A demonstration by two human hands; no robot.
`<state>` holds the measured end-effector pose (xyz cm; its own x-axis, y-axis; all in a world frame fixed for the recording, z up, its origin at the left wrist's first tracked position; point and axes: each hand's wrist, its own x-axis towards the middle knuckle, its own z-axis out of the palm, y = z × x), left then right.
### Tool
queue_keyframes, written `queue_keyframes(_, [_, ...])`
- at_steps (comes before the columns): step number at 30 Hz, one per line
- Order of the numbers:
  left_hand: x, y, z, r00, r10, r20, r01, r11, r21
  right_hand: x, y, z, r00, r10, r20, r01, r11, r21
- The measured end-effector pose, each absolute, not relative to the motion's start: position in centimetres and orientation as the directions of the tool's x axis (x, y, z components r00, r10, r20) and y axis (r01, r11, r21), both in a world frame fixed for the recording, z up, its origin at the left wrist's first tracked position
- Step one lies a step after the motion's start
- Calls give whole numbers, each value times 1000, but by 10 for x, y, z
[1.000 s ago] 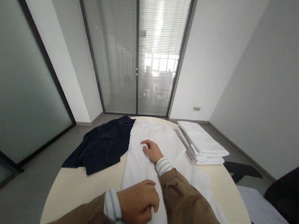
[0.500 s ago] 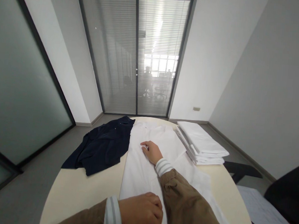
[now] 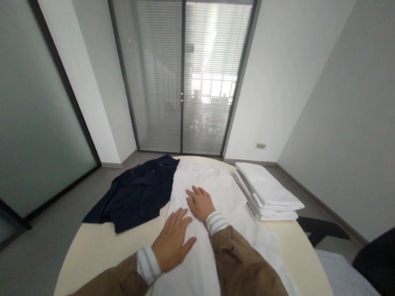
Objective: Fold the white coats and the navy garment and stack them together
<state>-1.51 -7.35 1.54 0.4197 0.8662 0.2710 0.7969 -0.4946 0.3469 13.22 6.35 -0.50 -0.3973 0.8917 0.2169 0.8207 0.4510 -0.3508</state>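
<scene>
Lower centre of the frame: I am seeing the left hand (image 3: 172, 244) and right hand (image 3: 200, 205) lying over a white shirt (image 3: 202, 258), fingers (image 3: 177, 221) wide.

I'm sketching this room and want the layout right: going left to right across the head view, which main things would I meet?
Frosted glass panel, dark navy garment, left hand, right hand, stack of folded white cloth, black chair.

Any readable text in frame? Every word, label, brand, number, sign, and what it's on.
None readable.
White garment: no lettering visible.
Folded white stack: none visible.
Navy garment: tiny pale specks, too small to make out.
Pale surface at lower right: any marks too blurred to read.
</scene>
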Motion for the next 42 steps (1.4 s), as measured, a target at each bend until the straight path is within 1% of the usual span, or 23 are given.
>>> queue_keyframes(2, [-15, -73, 4, 364, 904, 226, 868, -417, 270, 133, 64, -5, -394, 893, 220, 821, 449, -354])
queue_keyframes(4, [-12, -75, -4, 364, 913, 181, 891, -398, 216, 133, 64, -5, -389, 895, 217, 824, 444, -353])
queue_keyframes(8, [-8, -82, -4, 363, 921, 145, 906, -385, 174, 133, 64, -5, -399, 894, 202, 831, 446, -334])
queue_keyframes(10, [-7, -84, 0, 362, 920, 153, 905, -386, 178, 132, 65, -5, -403, 895, 192, 835, 445, -323])
queue_keyframes(13, [-6, -79, 8, 333, 919, 212, 909, -372, 185, 131, 64, -4, -412, 895, 172, 839, 446, -311])
queue_keyframes(19, [-13, -28, 25, 214, 931, 296, 956, -262, 135, 130, 61, 2, -423, 900, 106, 857, 435, -277])
queue_keyframes(21, [-18, -6, 28, 165, 946, 278, 971, -206, 125, 130, 60, 5, -431, 899, 79, 860, 436, -266])
queue_keyframes(23, [-22, 14, 29, 107, 968, 225, 980, -141, 139, 131, 61, 8, -437, 899, 37, 863, 430, -265])
queue_keyframes(25, [-27, 28, 27, 56, 976, 213, 984, -90, 154, 131, 63, 11, -442, 897, -7, 864, 424, -274])
queue_keyframes(29, [-36, 43, 18, -33, 945, 324, 981, -32, 193, 131, 67, 22, -461, 884, -76, 858, 422, -293])
queue_keyframes(32, [-43, 50, 9, -78, 944, 322, 956, -20, 292, 131, 69, 34, -488, 861, -145, 855, 439, -277])
queue_keyframes(36, [-47, 58, -1, -105, 948, 302, 908, -33, 419, 128, 73, 54, -501, 838, -215, 861, 459, -217])
queue_keyframes(39, [-46, 58, -3, -66, 940, 334, 895, -93, 437, 121, 80, 66, -463, 864, -200, 884, 433, -178])
queue_keyframes(42, [-45, 55, -2, 40, 924, 380, 900, -198, 388, 109, 90, 76, -381, 923, -61, 918, 369, -147])
